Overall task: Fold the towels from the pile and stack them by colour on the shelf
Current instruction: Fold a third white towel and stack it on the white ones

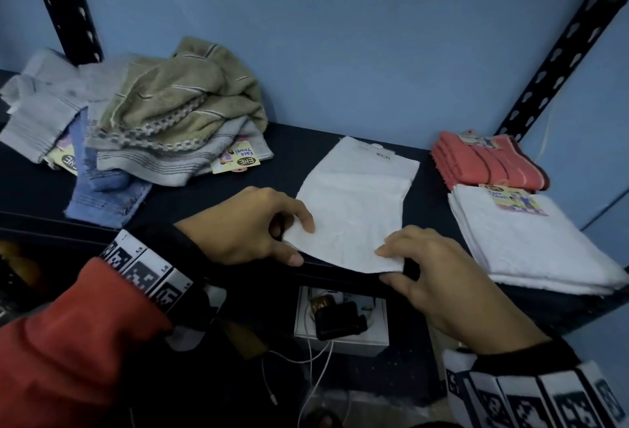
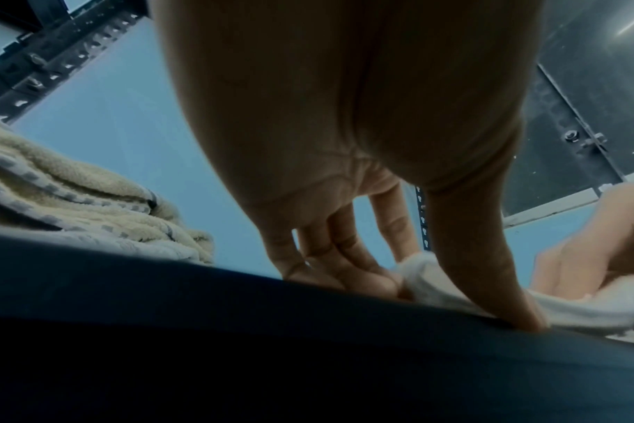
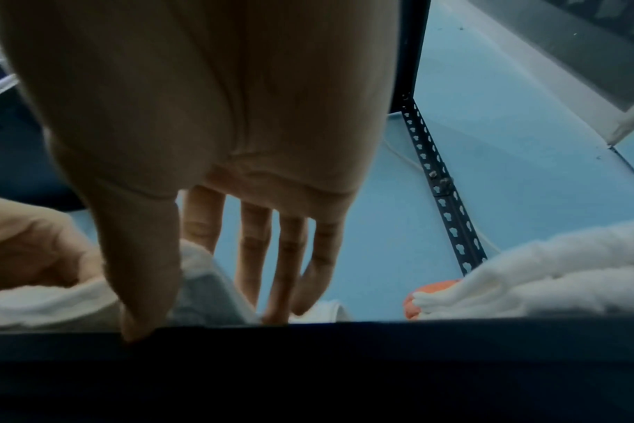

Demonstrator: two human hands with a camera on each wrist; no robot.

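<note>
Left hand (image 1: pixel 245 227) and right hand (image 1: pixel 442 274) pinch the soft, oblong white towel's (image 1: pixel 357 203) near corners.

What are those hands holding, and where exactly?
A white towel: left hand pinches its near left corner, right hand its near right corner.

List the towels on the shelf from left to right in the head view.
Unfolded pile → white towel pinched by left hand and right hand → coral stack, with the white stack just in front of it.
</note>
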